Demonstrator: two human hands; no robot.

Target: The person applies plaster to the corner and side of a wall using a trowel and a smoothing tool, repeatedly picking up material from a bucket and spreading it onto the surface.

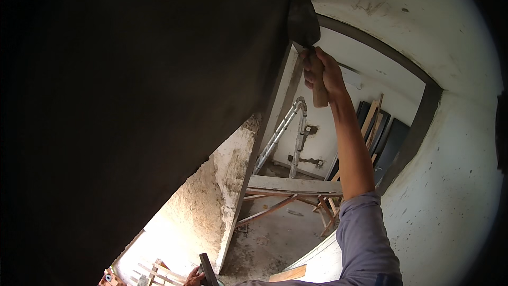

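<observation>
My right hand [325, 74] is raised high, fingers wrapped round the wooden handle of a dark trowel [304, 13]. The trowel's blade lies at the edge of the dark grey plastered surface [148, 63] that fills the upper left, where it meets the white wall above the doorway. Low at the bottom edge, my left hand [194, 278] grips a dark flat board [208, 267], seen edge-on and partly out of view.
A doorway frame [431, 87] opens onto a room with a metal ladder [280, 137], leaning dark panels and planks [381, 116], and wooden trestles [291, 198]. A white wall [444, 175] is close on the right. Wooden pallets [156, 275] lie at lower left.
</observation>
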